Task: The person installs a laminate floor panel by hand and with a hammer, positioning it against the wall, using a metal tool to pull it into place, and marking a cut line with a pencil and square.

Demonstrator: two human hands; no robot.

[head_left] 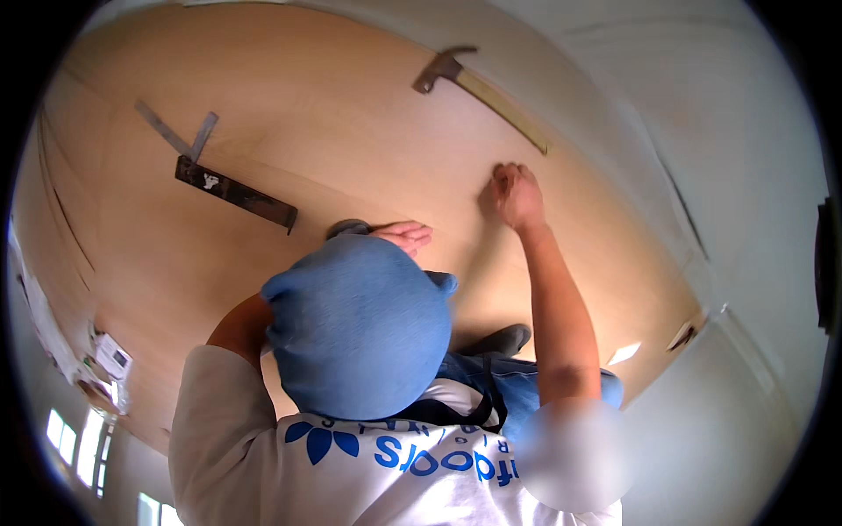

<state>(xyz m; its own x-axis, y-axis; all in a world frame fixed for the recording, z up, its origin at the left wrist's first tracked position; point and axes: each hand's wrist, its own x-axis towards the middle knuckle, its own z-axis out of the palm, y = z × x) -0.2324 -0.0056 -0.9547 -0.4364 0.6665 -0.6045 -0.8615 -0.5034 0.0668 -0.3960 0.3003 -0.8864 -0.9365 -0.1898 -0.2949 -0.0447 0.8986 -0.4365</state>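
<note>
My right hand (519, 200) is held over the light wooden surface (351, 114), fingers pinched together; whatever may be between them is too small to make out. Just beyond it lies a claw hammer (500, 107) with a pale handle, its dark head pointing away to the left. My left hand (408, 235) rests low past my blue-trousered knee (360, 324), fingers stretched out and apparently holding nothing; the knee hides part of the arm. Farther left lies a dark bar-shaped tool (237, 195) with two flat grey metal strips (167, 129) forming a V at its end.
A grey shoe tip (347, 229) sticks out beyond my knee, and another dark shoe (509, 339) is beneath me. Pale walls (702, 114) border the right side. A small white device (112, 355) is at the left, above bright windows (88, 443).
</note>
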